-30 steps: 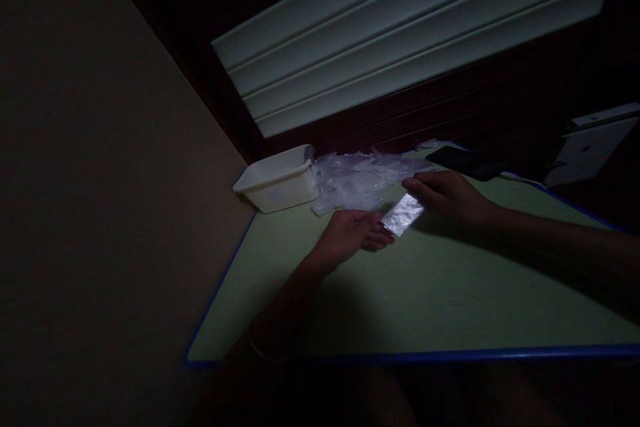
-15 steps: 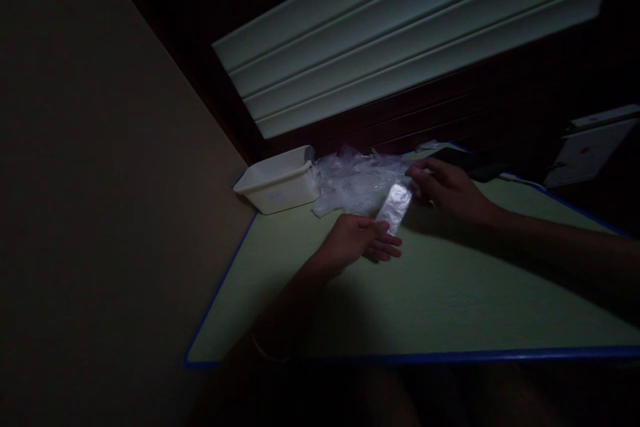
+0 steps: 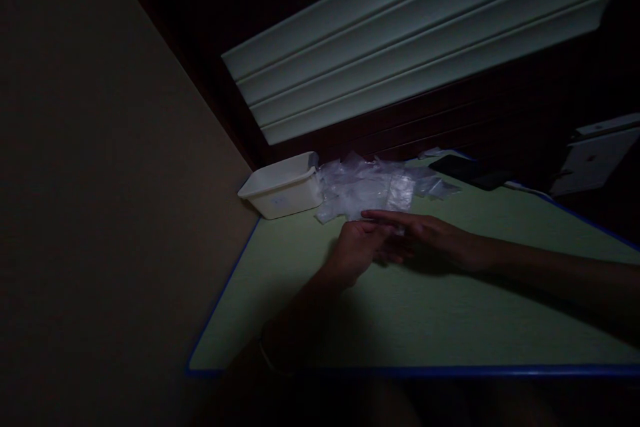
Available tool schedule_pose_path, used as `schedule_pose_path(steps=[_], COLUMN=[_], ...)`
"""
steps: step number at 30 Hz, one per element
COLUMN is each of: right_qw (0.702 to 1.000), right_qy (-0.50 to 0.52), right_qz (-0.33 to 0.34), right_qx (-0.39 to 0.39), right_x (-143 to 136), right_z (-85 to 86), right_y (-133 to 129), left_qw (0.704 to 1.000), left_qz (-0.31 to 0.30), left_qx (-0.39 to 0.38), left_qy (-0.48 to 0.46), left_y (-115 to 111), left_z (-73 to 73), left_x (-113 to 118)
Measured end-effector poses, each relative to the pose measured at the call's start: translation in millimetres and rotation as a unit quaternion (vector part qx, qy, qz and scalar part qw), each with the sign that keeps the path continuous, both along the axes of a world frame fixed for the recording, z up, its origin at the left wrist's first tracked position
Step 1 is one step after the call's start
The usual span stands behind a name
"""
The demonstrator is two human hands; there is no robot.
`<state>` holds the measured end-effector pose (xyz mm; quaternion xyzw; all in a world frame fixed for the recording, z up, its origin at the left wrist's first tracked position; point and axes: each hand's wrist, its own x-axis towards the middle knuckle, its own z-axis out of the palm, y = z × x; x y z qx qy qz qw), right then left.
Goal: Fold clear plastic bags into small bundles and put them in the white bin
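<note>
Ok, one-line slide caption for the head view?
Dim light: left hand and right hand at a shiny packet, near clear plastic pieces and a white tub.

A hand could pass over the near right of the table (image 3: 475, 327); beyond, the tub (image 3: 293, 198), bags (image 3: 353, 195) and dark object (image 3: 460, 170) obstructed the way.

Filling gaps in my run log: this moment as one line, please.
left hand: holding packet | right hand: fingers extended across packet | bags: heaped beside tub
</note>
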<state>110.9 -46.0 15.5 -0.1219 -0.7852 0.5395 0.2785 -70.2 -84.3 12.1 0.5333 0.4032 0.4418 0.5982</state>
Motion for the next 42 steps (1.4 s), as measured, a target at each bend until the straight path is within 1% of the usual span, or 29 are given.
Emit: schedule_pose_path(steps=[3, 5, 9, 11, 13, 17, 20, 23, 25, 30, 35, 39, 42], right_qw=[1.000, 1.000, 0.996, 0.993, 0.996, 0.999, 0.997, 0.995, 0.995, 0.994, 0.990, 0.989, 0.984], right_qy=[-0.004, -0.006, 0.016, 0.027, 0.025, 0.012, 0.012, 0.017, 0.026, 0.040, 0.074, 0.073, 0.093], right_qz=[0.011, 0.012, 0.026, 0.027, 0.013, -0.044, -0.077, -0.094, -0.093, -0.098, -0.115, -0.118, -0.134], right_qx=[0.010, -0.001, -0.085, -0.107, -0.085, 0.003, 0.023, 0.016, 0.006, 0.000, -0.025, -0.047, -0.067], right_x=[-0.7, -1.5, -3.2, -2.5, -0.4, 4.5, 6.0, 6.7, 7.6, 10.3, 10.5, 9.8, 10.5], right_z=[1.7, 0.6, -3.9, -4.3, -2.7, 2.0, 4.3, 5.4, 5.1, 1.1, -1.0, 0.1, 2.5], right_y=[-2.6, -2.4, 0.9, 3.2, 5.7, 11.1, 14.0, 16.0, 18.3, 29.4, 35.0, 34.6, 38.4], left_qw=[1.000, 1.000, 1.000, 1.000, 0.999, 0.999, 0.999, 0.999, 0.999, 0.998, 0.998, 0.998, 0.999], left_qz=[-0.010, -0.016, -0.013, -0.011, -0.013, -0.020, -0.027, -0.029, -0.031, -0.033, -0.027, -0.025, -0.027], left_qx=[0.001, 0.000, -0.001, -0.005, -0.010, -0.018, -0.025, -0.026, -0.024, -0.029, -0.031, -0.030, -0.031], left_qy=[0.002, 0.009, 0.020, 0.026, 0.031, 0.034, 0.037, 0.038, 0.038, 0.049, 0.050, 0.041, 0.036], left_y=[-0.6, -0.8, -1.0, -1.1, -1.3, -1.5, -1.6, -1.4, -1.0, -0.4, -1.2, -0.9, -0.3], left_z=[-2.0, -2.8, -3.0, -2.7, -2.3, -2.3, -3.0, -4.5, -5.7, -7.5, -7.1, -7.7, -9.0], left_x=[0.9, 0.6, -0.6, -0.8, -0.7, -0.8, -1.2, -1.7, -2.1, -2.1, -1.7, -2.4, -3.1])
